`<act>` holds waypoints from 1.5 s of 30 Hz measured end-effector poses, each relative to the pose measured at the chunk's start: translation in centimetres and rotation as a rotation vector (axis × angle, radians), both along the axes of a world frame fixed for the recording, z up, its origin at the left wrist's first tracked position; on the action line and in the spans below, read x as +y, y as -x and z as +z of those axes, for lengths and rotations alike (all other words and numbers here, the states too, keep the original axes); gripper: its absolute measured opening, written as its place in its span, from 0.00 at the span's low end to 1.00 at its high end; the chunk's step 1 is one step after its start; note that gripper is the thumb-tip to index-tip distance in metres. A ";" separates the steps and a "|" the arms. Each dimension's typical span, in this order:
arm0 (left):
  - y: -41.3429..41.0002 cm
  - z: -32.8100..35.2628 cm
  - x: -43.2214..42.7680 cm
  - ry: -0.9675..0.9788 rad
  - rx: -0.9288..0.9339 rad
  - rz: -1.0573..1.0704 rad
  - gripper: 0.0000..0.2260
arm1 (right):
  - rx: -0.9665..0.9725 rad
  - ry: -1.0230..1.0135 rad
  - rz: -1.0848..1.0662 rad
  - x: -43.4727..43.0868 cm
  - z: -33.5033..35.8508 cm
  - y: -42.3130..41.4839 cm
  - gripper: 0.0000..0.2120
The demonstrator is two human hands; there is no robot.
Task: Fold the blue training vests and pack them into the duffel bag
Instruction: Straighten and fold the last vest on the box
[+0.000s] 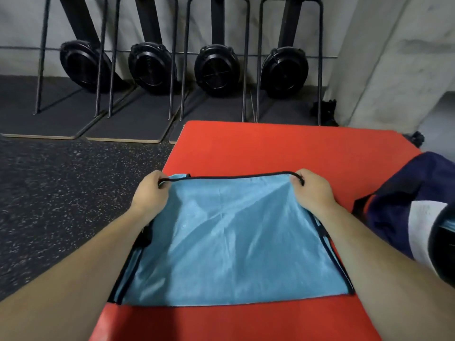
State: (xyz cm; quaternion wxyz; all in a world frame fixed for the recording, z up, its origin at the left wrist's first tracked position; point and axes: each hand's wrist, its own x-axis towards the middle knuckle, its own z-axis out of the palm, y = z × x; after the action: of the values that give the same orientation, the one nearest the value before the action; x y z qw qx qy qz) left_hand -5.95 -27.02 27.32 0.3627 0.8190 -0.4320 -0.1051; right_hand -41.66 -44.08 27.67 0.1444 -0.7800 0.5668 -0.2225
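A light blue training vest (229,242) with black trim lies folded on a red mat (270,148). My left hand (151,190) grips the vest's far left corner at the black edge. My right hand (311,189) grips the far right corner the same way. The far edge is pulled taut between the two hands. A navy duffel bag (406,193) with a white panel sits on the mat's right side, partly cut off by the frame edge.
Several black rowing machines (215,67) stand upright in metal frames against the grey wall behind the mat. Dark speckled rubber floor (61,193) lies to the left. A concrete pillar (394,57) rises at the right.
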 end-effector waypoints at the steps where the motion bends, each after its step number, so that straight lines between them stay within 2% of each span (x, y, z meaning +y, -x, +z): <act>1: -0.1 0.0 -0.2 0.024 -0.002 0.005 0.04 | 0.013 0.014 -0.016 -0.3 -0.1 -0.1 0.10; 5: -0.4 -0.6 -1.1 -0.006 -0.072 0.015 0.09 | 0.108 0.069 -0.015 -0.9 -0.9 -1.3 0.07; 9: -0.5 -0.9 -1.7 -0.135 -0.112 -0.102 0.19 | 0.238 0.040 0.037 -1.0 -1.5 -2.3 0.17; 12: -0.6 -0.5 -2.0 -0.163 -0.181 -0.091 0.17 | 0.289 0.031 0.041 -1.4 -1.2 -2.3 0.20; 16: -0.7 0.8 -2.0 -0.172 -0.230 -0.073 0.09 | 0.299 -0.003 0.015 -1.0 0.1 -2.0 0.13; 24: 0.2 7.2 0.5 0.001 -0.276 -0.038 0.04 | 0.034 0.139 0.098 1.2 6.4 0.7 0.06; 28: 1.2 11.4 3.3 0.116 -0.499 -0.011 0.05 | -0.080 0.274 0.009 4.1 10.9 2.8 0.08; 31: 2.4 15.1 5.5 0.229 -0.590 -0.096 0.03 | -0.099 0.360 0.074 6.9 14.8 4.4 0.07; 32: 2.9 16.4 6.3 0.253 -0.588 -0.147 0.04 | -0.127 0.356 0.129 7.9 16.0 4.9 0.07; 35: 4.1 20.7 9.0 0.285 -0.433 -0.222 0.04 | -0.202 0.288 0.227 10.4 19.3 6.3 0.09; 40: 5.4 26.7 12.9 0.368 -0.352 -0.241 0.02 | -0.324 0.312 0.243 14.0 24.3 9.3 0.09; 45: 5.4 30.2 14.5 0.270 -0.357 -0.289 0.05 | -0.361 0.276 0.219 15.6 28.8 10.9 0.10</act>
State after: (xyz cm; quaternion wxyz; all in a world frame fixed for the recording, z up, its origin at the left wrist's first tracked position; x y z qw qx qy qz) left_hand -11.37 -12.53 57.56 0.3680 0.6986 -0.6117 0.0492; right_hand -52.56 -28.47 56.48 0.1586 -0.7967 0.4080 -0.4166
